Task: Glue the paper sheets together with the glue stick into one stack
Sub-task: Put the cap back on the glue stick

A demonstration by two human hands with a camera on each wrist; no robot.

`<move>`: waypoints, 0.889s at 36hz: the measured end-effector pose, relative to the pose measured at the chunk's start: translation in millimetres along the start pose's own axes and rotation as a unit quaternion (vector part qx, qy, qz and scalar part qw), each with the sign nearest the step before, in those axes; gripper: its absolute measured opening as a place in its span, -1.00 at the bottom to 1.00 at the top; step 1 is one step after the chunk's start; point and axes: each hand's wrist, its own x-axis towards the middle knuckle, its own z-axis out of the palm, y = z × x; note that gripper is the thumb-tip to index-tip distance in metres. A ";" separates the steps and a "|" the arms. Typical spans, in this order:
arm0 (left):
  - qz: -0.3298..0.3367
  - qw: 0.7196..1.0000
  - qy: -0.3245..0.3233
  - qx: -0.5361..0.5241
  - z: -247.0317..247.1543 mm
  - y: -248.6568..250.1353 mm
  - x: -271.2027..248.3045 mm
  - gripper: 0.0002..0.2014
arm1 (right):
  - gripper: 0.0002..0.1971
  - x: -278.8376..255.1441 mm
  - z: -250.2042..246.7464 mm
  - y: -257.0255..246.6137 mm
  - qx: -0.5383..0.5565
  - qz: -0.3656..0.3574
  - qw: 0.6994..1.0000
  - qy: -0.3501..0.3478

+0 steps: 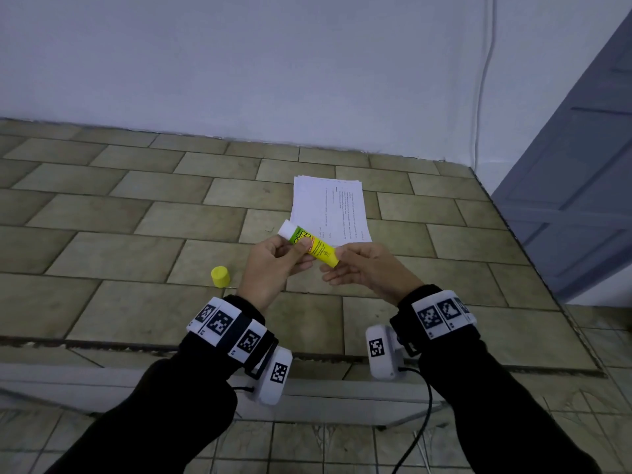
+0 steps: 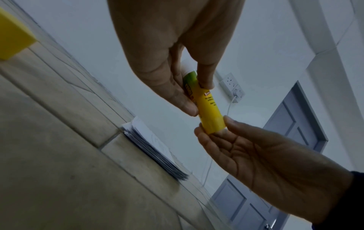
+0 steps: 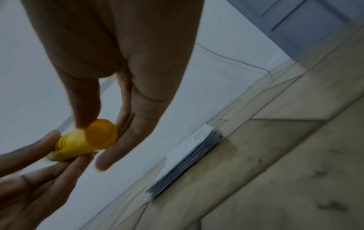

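My left hand (image 1: 273,265) grips the uncapped glue stick (image 1: 309,248). My right hand (image 1: 362,268) pinches its base, above the paper sheets (image 1: 330,206).

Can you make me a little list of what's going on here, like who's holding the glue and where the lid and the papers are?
glue stick: yellow tube, lid off, white tip pointing up and away
left hand: pinches the tube near its tip end
right hand: pinches the bottom end with its fingertips
lid: yellow cap standing on the tiled surface, left of the left hand
papers: stack of printed sheets lying flat beyond the hands
gluing: no sheet lifted yet
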 end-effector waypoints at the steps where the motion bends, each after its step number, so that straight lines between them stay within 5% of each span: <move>1: -0.002 1.000 0.003 0.000 0.2 -0.7 0.1 -0.86 | -0.87 0.7 -0.5 2.1 -0.020 -0.025 0.999 0.015; 3: -0.007 1.000 0.006 -0.004 1.5 -2.1 -0.1 -0.86 | -0.78 2.2 -1.2 7.2 -0.120 -0.095 0.986 0.070; 8: -0.006 1.000 0.009 -0.008 6.0 -3.0 -1.5 -0.78 | -0.60 5.5 7.9 14.4 -0.338 -0.220 0.899 0.173; 10: -0.004 1.000 0.012 -0.014 6.0 -1.9 -0.5 -0.82 | -0.58 6.7 7.7 14.6 -0.331 -0.206 0.907 0.162; 12: -0.001 1.000 0.012 -0.020 4.8 -0.3 0.6 -0.86 | -0.60 7.6 5.9 9.9 -0.284 -0.117 0.943 0.127; 16: 0.005 1.000 0.003 -0.015 3.7 1.5 1.0 -0.92 | -0.75 5.5 2.5 1.5 -0.047 0.028 0.998 0.031; 21: 0.006 1.000 0.006 -0.005 2.9 -1.8 1.4 -0.90 | -0.81 5.6 -3.0 7.3 -0.063 -0.060 0.995 0.055; 28: 0.008 1.000 0.004 -0.007 9.1 -4.7 -1.0 -0.73 | -0.60 9.1 4.5 18.6 -0.290 -0.213 0.920 0.157; 32: 0.012 1.000 0.003 -0.006 9.2 -2.4 1.2 -0.75 | -0.59 8.2 2.0 11.3 -0.236 -0.118 0.957 0.119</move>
